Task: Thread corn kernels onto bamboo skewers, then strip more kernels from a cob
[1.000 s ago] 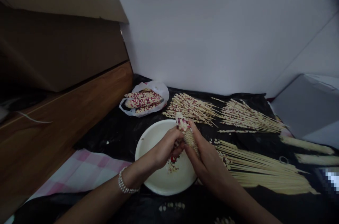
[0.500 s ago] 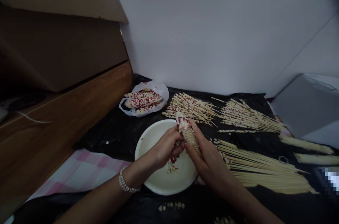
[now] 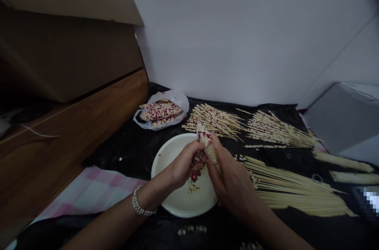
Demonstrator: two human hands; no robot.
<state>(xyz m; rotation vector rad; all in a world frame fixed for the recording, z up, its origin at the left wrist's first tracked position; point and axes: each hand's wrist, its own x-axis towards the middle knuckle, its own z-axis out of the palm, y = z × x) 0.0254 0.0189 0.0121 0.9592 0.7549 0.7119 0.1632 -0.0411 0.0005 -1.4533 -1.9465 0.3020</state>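
Observation:
Over the white basin, my right hand [image 3: 229, 169] is wrapped round an ear of corn [image 3: 204, 135], tip pointing up and away. White and dark red kernels cover its upper part; the lower part is bare cob. My left hand [image 3: 185, 163] is at the cob's left side, thumb pressed against the kernels and fingers curled beneath. Whether loose kernels lie inside those fingers is hard to make out. Below, the basin [image 3: 168, 198] has a red printed flower and some loose kernels [image 3: 193, 187] on its bottom.
Behind the basin lies a plastic bag [image 3: 185, 102] of corn ears. Skewers threaded with kernels [image 3: 211, 118] form two piles, the second pile [image 3: 266, 127] farther right. Bare bamboo skewers [image 3: 296, 193] and stripped cobs [image 3: 353, 178] lie at right. A cardboard box [image 3: 74, 56] stands left.
My left thumb has moved up onto the cob's kernels, and my right hand has shifted slightly around the cob. The other things stay in place.

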